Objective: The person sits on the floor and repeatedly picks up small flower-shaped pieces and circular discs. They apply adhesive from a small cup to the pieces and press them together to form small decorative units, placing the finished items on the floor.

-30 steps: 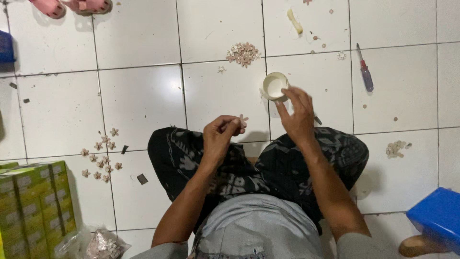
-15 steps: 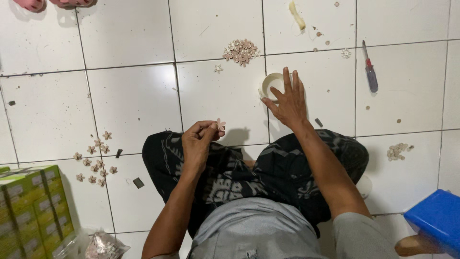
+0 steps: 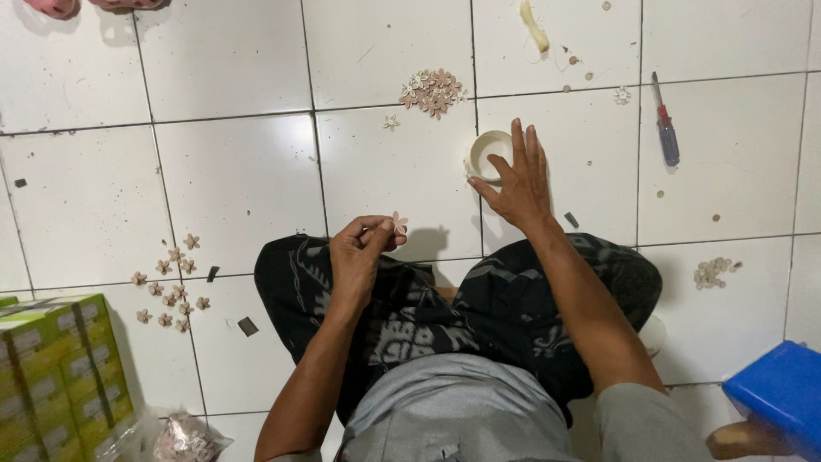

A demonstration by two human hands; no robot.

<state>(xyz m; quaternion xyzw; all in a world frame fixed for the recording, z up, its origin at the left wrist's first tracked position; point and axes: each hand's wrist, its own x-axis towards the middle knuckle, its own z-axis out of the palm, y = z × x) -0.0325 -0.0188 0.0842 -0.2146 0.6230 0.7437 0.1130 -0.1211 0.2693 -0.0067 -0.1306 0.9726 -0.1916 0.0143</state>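
— Since a moment ago our right hand [image 3: 517,184] has spread open onto the white cup [image 3: 487,154].
— Yes; the shell flower [image 3: 398,224], pinched in our left hand [image 3: 359,255], lies down-left of it.

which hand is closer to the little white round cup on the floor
The right hand: its spread fingers reach the white round cup and partly cover its right edge. The left hand is off to the cup's lower left, over the lap, pinching a small flower-shaped piece.
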